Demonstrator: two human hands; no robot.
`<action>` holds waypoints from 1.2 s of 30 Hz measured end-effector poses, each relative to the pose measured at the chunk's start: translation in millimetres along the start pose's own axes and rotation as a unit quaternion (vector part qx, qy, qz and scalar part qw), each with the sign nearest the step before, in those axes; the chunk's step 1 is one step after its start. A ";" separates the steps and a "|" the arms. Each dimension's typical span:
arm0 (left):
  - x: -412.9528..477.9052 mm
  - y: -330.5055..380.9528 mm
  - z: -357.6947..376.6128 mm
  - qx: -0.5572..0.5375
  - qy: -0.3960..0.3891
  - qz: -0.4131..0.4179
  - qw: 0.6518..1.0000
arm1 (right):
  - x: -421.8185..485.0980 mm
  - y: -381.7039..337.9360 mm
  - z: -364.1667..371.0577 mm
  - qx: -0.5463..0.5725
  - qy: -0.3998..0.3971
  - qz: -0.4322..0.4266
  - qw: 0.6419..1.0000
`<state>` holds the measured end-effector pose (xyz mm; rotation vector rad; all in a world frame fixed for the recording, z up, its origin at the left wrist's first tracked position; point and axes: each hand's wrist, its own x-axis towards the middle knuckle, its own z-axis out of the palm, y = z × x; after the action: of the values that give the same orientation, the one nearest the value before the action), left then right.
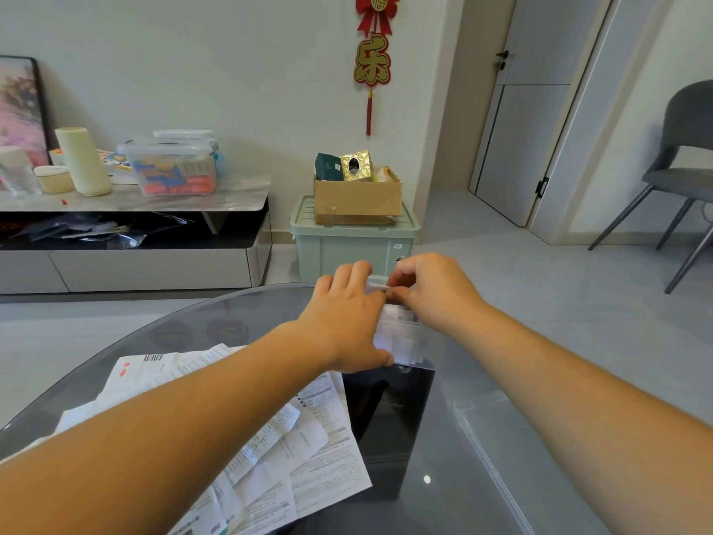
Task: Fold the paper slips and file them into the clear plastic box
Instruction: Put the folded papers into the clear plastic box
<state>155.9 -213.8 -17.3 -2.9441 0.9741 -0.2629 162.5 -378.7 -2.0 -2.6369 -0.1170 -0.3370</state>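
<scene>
A clear plastic box (405, 341) stands on the glass table past a black slab, with several folded white slips upright inside it. My left hand (347, 322) lies over the box's left side, thumb against its near corner and fingers reaching over the top. My right hand (432, 291) is at the box's far top edge, its fingers pinching a folded white paper slip (376, 283) above the box. A loose pile of printed paper slips (270, 438) lies on the table under my left forearm.
A black slab (389, 418) lies on the round glass table (501, 380) just in front of the box. A clear lid (490, 438) rests on the table to the right. Beyond the table stand a green bin (347, 245) with a cardboard box, a low cabinet and a grey chair (679, 167).
</scene>
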 end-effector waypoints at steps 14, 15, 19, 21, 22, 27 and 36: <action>0.5 -9.9 3.9 -0.006 0.015 0.018 1.000 | -22.5 11.2 4.3 -0.025 -0.047 -0.126 0.991; 1.0 -9.8 3.5 -0.001 0.009 0.017 1.000 | -25.8 12.2 4.1 -0.032 -0.050 -0.139 0.989; 3.4 -8.1 0.3 0.033 -0.029 0.004 0.999 | -35.0 11.6 2.1 -0.078 -0.076 -0.150 0.983; 5.6 -6.4 -3.1 0.050 -0.055 -0.005 0.997 | -36.0 12.1 2.9 -0.100 -0.077 -0.163 0.978; 6.8 -5.9 -4.4 0.055 -0.064 -0.007 0.996 | -36.4 13.1 3.3 -0.103 -0.075 -0.168 0.978; 3.3 -9.3 -1.3 0.030 -0.038 -0.009 0.999 | -38.7 16.3 3.1 -0.123 -0.059 -0.184 0.973; -13.4 -14.4 -3.7 -0.038 0.001 -0.021 0.999 | -41.9 13.0 0.5 -0.209 -0.060 -0.172 0.961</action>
<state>153.1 -194.2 -14.5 -3.0364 0.9457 -0.2363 124.0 -390.9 -18.9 -3.0547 -0.6131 -0.3461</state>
